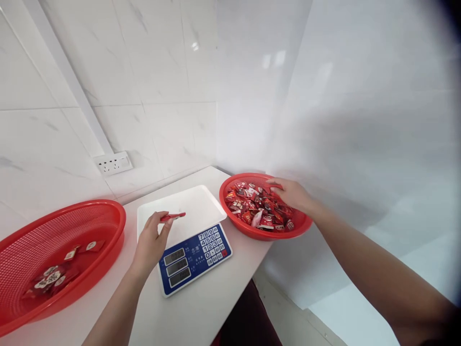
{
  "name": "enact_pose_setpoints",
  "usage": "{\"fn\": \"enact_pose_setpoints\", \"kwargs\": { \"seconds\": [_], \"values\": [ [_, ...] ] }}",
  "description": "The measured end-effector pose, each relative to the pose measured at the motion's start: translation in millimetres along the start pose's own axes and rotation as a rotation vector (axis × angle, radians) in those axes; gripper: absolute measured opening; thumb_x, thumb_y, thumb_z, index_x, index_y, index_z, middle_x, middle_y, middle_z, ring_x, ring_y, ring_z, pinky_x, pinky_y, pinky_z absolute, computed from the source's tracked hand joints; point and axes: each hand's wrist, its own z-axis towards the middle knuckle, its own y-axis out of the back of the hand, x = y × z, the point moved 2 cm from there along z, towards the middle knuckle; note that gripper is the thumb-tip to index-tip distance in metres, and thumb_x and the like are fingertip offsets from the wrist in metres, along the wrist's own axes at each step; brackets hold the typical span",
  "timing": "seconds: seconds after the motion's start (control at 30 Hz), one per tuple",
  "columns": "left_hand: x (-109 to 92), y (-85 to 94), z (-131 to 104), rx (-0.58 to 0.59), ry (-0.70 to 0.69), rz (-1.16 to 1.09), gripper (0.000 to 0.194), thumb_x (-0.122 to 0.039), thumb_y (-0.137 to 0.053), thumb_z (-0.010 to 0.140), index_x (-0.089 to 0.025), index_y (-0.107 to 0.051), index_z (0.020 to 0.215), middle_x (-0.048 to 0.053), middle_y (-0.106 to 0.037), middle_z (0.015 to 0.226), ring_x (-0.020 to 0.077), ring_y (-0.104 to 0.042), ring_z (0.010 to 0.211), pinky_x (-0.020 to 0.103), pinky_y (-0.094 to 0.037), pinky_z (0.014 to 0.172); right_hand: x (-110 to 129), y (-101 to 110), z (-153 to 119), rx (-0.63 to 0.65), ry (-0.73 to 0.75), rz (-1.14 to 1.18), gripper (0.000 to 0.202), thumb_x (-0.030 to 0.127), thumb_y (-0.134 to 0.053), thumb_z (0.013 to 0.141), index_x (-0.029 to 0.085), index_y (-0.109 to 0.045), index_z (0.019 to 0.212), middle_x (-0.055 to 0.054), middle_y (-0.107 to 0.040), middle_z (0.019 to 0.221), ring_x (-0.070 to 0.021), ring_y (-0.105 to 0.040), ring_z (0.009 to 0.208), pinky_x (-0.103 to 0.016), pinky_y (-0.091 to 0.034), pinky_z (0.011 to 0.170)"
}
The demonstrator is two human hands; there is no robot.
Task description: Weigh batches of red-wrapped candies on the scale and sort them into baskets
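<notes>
My left hand (153, 235) pinches a small red packet (173, 217) between thumb and fingers, just above the white pan (194, 199) of a digital scale. The scale's blue panel (196, 259) with number keys and three displays faces me. At the right, my right hand (290, 192) hangs over the far right side of a red plastic basket (237, 228). Its fingers are closed on something red that looks like another small packet (275, 186). Many small red wrapped packets (257, 206) fill the bottom of this basket.
A second, larger red basket (108, 211) stands on the left of the white table (154, 317), with several red packets (54, 278) inside. A wall socket (114, 164) sits behind it. Tiled walls close off the back and right; the table's edge runs below the right basket.
</notes>
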Motion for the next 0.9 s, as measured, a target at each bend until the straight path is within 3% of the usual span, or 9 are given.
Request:
{"fn": "enact_pose_setpoints", "kwargs": {
  "seconds": [0.13,0.3,0.4,0.5,0.6,0.73,0.9],
  "values": [
    [10.8,-15.2,-1.2,0.13,-0.019,0.19,0.041,-0.046,-0.042,0.083,-0.023,-0.054,0.114,0.01,-0.048,0.133,0.0343,-0.016,0.135,0.06,-0.023,0.101,0.1,-26.7,-0.8,0.158,0.069,-0.066,0.04,0.021,-0.058,0.077,0.022,-0.059,0.116,-0.007,-0.059,0.123,-0.0285,-0.051,0.115,-0.041,-0.037,0.097],
    [0.4,-18.1,-25.5,0.12,-0.063,0.164,0.041,-0.046,-0.041,0.085,-0.025,-0.052,0.119,0.008,-0.044,0.137,0.0282,-0.014,0.137,0.055,-0.02,0.106,27.7,-73.2,6.6,0.423,0.118,-0.107,0.046,0.032,-0.052,0.083,0.021,-0.049,0.128,-0.008,-0.046,0.136,-0.0253,-0.043,0.123,-0.035,-0.033,0.101],
    [-5.7,-16.5,-41.9,0.157,-0.07,0.141,0.043,-0.045,-0.041,0.086,-0.026,-0.049,0.124,0.008,-0.042,0.139,0.0276,-0.013,0.138,0.054,-0.022,0.106,30.2,-96.1,20.2,0.46,0.051,-0.169,0.065,0.035,-0.059,0.077,0.018,-0.037,0.136,-0.015,-0.033,0.143,-0.0314,-0.035,0.128,-0.04,-0.03,0.102],
    [-6.4,-13.6,-52.6,0.18,-0.059,0.131,0.042,-0.045,-0.042,0.086,-0.027,-0.05,0.123,0.007,-0.044,0.138,0.0277,-0.015,0.137,0.054,-0.023,0.106,26.1,-110.4,29.6,0.476,0.007,-0.19,0.081,0.025,-0.069,0.066,0.015,-0.034,0.138,-0.02,-0.028,0.144,-0.0373,-0.036,0.126,-0.044,-0.034,0.097],
    [-5.8,-10.4,-57.9,0.202,-0.038,0.123,0.044,-0.047,-0.041,0.086,-0.026,-0.05,0.123,0.007,-0.045,0.137,0.0266,-0.018,0.137,0.051,-0.026,0.106,22.8,-112.9,30.4,0.459,0.048,-0.163,0.073,0.012,-0.068,0.063,0.016,-0.043,0.132,-0.019,-0.039,0.138,-0.033,-0.046,0.119,-0.036,-0.038,0.093],
    [-10.5,-8.3,-61.5,0.253,-0.009,0.118,0.048,-0.05,-0.039,0.085,-0.026,-0.046,0.126,0.007,-0.039,0.142,0.0255,-0.023,0.135,0.047,-0.029,0.106,14.0,-98.4,30.7,0.377,0.092,-0.086,0.044,0.013,-0.061,0.07,0.02,-0.056,0.113,-0.009,-0.061,0.115,-0.0242,-0.057,0.102,-0.03,-0.042,0.086],
    [-21.4,-8.4,-64.3,0.286,-0.006,0.093,0.049,-0.051,-0.041,0.084,-0.028,-0.046,0.127,0.007,-0.037,0.143,0.0269,-0.025,0.134,0.048,-0.032,0.104,-7.8,-69.6,39.2,0.269,0.02,-0.002,0.033,0.014,-0.055,0.075,0.019,-0.054,0.108,-0.003,-0.066,0.101,-0.018,-0.06,0.09,-0.027,-0.044,0.077]
  ]
}}
